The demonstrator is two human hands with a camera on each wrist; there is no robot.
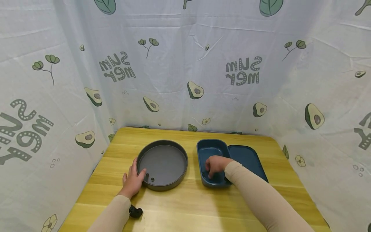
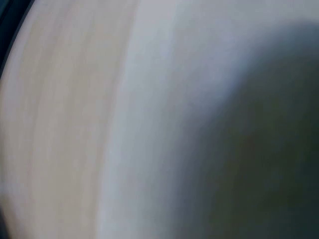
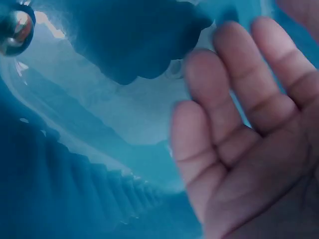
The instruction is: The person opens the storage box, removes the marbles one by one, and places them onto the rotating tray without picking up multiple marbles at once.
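My left hand (image 1: 132, 182) rests against the near left side of a round grey pan (image 1: 163, 186), fingers along its outer wall and thumb at the rim. Two small dark balls lie in the pan near that thumb; one is a shiny ball (image 1: 152, 179). My right hand (image 1: 215, 165) reaches down into a deep blue rectangular box (image 1: 212, 141). In the right wrist view its fingers (image 3: 249, 74) are loosely extended over the glossy blue bottom, with no object visible in them. A shiny metal ball (image 3: 17, 30) sits at the upper left there. The left wrist view is blurred.
A flat dark blue lid or tray (image 1: 246, 156) lies right of the box, partly behind my right sleeve. All stand on a yellow wooden table (image 1: 179, 209). A printed curtain (image 1: 174, 64) encloses the back and sides. A black device (image 1: 135, 211) shows by my left wrist.
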